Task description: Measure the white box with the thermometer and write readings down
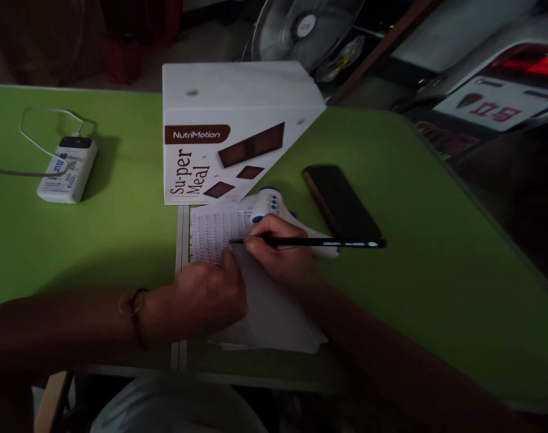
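Note:
A sheet of paper (274,313) covered with rows of small handwriting in its upper part lies on the green table. My right hand (280,246) is closed around a long black pencil (319,242), whose tip meets the written rows. Resting on the paper's left side, my left hand (213,294) is curled with one finger stretched towards the pencil tip, and nothing shows in it. Just beyond my right hand lies a white and blue device shaped like a handheld infrared thermometer (267,205), partly hidden by that hand.
Behind the paper stands a white NutriMotion box (244,90). A dark phone (341,201) lies to the right. On the left, a white power bank (68,171) has cables on it. Past the table (436,240) are a fan (305,27) and a vehicle with a red light (530,63).

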A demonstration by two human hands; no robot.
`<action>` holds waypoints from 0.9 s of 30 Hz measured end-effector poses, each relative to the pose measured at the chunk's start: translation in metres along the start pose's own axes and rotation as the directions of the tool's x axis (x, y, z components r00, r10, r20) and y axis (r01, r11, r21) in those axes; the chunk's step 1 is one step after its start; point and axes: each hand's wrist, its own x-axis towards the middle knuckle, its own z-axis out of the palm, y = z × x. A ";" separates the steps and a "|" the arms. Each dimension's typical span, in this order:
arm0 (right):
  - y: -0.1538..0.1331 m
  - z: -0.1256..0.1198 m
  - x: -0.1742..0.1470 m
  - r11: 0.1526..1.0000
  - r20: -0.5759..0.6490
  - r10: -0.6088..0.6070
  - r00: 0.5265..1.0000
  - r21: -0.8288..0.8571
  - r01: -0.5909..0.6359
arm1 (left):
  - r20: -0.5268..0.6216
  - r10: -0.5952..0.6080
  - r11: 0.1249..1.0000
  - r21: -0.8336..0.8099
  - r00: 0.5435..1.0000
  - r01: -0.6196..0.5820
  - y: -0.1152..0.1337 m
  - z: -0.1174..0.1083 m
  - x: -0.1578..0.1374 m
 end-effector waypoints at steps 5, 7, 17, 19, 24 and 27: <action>0.001 0.004 -0.005 0.999 -0.112 -0.049 0.992 -0.021 0.047 | -0.005 0.002 1.000 -0.002 1.000 -0.002 0.001 0.002 -0.001; 0.000 0.004 -0.007 0.992 -0.227 -0.127 0.966 -0.031 0.123 | -0.014 0.006 1.000 -0.021 1.000 -0.006 0.003 0.003 -0.001; 0.007 -0.024 0.005 0.688 0.299 -0.585 0.753 -0.307 0.657 | -0.306 -0.132 0.930 -0.367 0.943 0.011 -0.063 0.014 0.007; 0.007 -0.027 0.005 0.659 0.419 -0.518 0.745 -0.360 0.661 | -0.470 -0.279 0.919 -0.383 0.837 0.091 -0.082 0.018 0.004; -0.001 -0.024 0.004 0.543 0.537 -0.471 0.700 -0.448 0.710 | -0.493 -0.604 0.797 -0.362 0.626 0.484 -0.105 0.034 -0.002; -0.001 -0.026 0.004 0.527 0.421 -0.522 0.742 -0.525 0.669 | -0.466 -0.716 0.698 -0.485 0.520 0.526 -0.118 0.049 0.001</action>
